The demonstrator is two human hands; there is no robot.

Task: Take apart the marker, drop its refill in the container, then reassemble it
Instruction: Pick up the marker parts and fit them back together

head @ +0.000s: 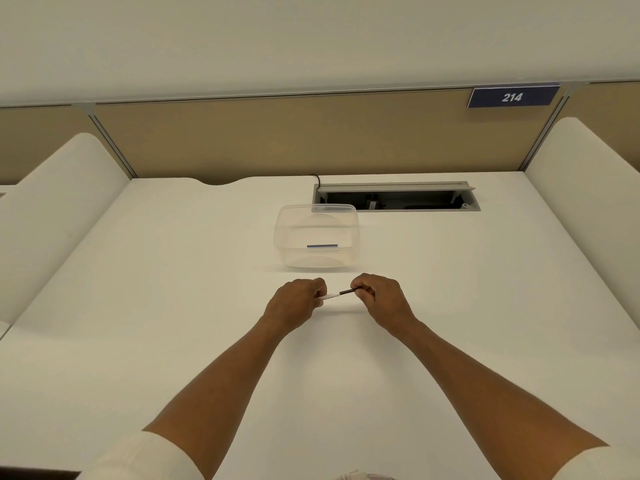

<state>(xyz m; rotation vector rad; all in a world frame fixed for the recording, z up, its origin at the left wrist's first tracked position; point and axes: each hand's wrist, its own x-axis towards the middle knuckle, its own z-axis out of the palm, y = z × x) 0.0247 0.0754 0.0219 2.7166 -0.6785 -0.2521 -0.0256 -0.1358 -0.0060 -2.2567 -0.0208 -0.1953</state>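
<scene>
Above the desk [173, 306], the marker [337, 294] is held between both hands. The left hand [296, 304] is closed around the white end; the right hand [379, 299] is closed around the dark end. The marker is kept nearly level, slightly raised toward the right. The clear container [317, 237] is placed just beyond the hands, apart from them, upright on the desk.
</scene>
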